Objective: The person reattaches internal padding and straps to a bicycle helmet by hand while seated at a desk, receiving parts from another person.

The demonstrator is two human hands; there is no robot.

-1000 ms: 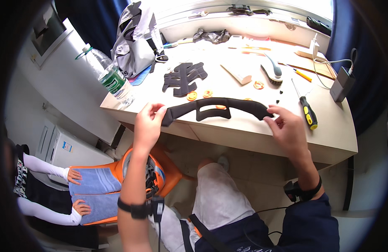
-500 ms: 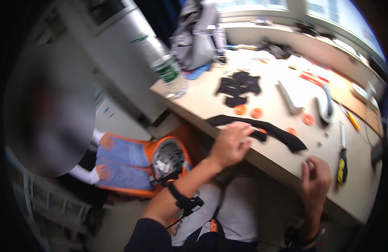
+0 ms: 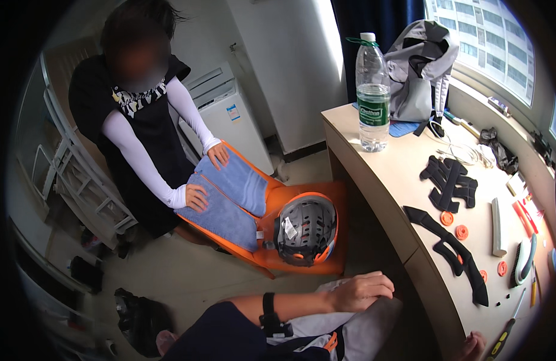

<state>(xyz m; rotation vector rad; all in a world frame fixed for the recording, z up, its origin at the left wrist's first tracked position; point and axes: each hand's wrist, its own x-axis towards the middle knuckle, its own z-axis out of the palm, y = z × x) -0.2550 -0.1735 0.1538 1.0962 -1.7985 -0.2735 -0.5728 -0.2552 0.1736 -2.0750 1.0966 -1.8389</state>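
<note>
My left hand (image 3: 362, 291) is over my light trouser leg at the knee, its fingers bent together and nothing seen in them. Of my right hand (image 3: 473, 346) only some fingers show, by the table's near edge at the bottom right. On the table, closest to the right hand, are a yellow-and-black screwdriver (image 3: 500, 340) and a long black pad strip (image 3: 478, 283). More black pads (image 3: 451, 183) lie further back, with orange round discs (image 3: 461, 232) between. An orange helmet (image 3: 306, 231) rests upside down on the orange chair (image 3: 334, 204), its grey lining upward.
Another person's hands (image 3: 197, 197) press on the chair back, over a blue cloth (image 3: 230, 210). A large water bottle (image 3: 373, 102) and a grey backpack (image 3: 413, 72) stand at the table's far end. A grey curved piece (image 3: 498, 225) lies near the window side. A black bag (image 3: 139, 322) is on the floor.
My view has swung left, toward the chair and the other person. My left hand has left the black strip at the table and is now over my knee. My right hand is mostly out of view.
</note>
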